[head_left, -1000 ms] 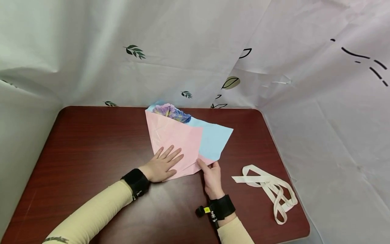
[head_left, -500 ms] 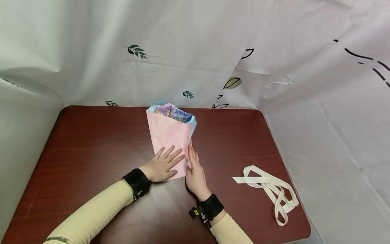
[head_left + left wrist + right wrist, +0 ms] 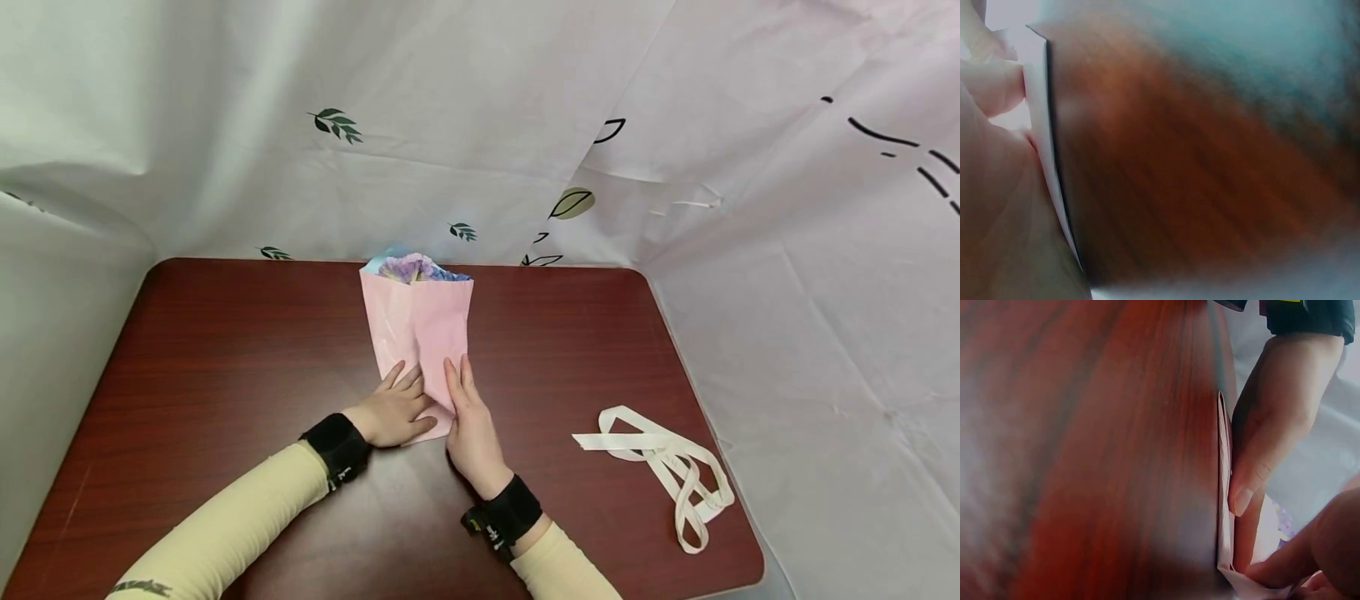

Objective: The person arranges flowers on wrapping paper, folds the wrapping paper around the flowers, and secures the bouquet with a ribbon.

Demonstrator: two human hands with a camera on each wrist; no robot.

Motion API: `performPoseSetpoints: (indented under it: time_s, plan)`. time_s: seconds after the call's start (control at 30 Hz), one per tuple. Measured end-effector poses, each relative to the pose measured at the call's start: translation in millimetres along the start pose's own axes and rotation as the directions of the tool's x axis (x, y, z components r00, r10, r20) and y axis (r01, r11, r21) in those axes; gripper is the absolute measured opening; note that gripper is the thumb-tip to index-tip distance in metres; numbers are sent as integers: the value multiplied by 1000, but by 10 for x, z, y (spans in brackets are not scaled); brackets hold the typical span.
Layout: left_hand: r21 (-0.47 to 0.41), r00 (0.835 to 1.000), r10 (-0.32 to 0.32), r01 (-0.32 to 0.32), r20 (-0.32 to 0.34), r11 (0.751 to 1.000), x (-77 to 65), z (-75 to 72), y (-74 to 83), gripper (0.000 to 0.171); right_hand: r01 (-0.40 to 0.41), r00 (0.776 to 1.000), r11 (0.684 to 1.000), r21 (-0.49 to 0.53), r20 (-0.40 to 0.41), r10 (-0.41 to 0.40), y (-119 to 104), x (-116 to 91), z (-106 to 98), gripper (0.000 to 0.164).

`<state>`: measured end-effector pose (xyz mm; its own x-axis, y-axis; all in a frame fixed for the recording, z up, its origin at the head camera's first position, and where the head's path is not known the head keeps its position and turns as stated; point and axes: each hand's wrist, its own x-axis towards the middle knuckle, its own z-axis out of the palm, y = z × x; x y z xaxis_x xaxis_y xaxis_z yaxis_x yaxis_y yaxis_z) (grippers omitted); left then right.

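Pink wrapping paper (image 3: 442, 325) with a light blue inner side lies folded on the table around purple and blue flowers (image 3: 408, 267), which show at its top opening. Its right part is folded over to the left as a flap. My left hand (image 3: 390, 417) lies spread on the lower left of the paper, with some fingertips hidden by the flap. My right hand (image 3: 474, 437) rests along the flap's right edge, its visible fingers straight. The right wrist view shows the paper's layered lower edge (image 3: 1224, 487) with the left thumb on it.
A loosely looped cream ribbon (image 3: 660, 442) lies on the right side of the dark red wooden table (image 3: 262, 358). White cloth (image 3: 450, 108) with a leaf print hangs behind and beside the table.
The right hand has moved left, bringing the paper's right part over onto the front; its blue side no longer shows at the right. The left hand has stayed in place.
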<state>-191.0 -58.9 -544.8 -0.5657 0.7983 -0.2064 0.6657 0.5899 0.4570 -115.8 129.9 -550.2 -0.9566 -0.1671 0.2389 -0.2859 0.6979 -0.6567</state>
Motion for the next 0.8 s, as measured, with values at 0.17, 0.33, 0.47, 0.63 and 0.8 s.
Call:
performPoseSetpoints:
  time_s: [0.17,0.33,0.47,0.63,0.8]
  plan:
    - [-61,1000,-20,19,-6,998,-13,11,-9,60,26,998,1000,-13,61,-25,-40,36,40,87]
    - [-129,998,-62,64,19,990,-7,34,14,59,39,977,996,-78,213,-22,-131,5,98,73]
    - [-105,996,-92,93,13,990,-26,30,19,62,39,969,996,-83,245,-18,-150,-24,141,75]
    - [-179,999,-33,27,-32,984,-65,31,-37,58,42,978,998,-48,205,-31,-116,-35,164,93]
    - [-352,999,-26,9,-45,936,-89,22,-106,52,9,989,1000,-23,151,-6,-126,-29,179,108]
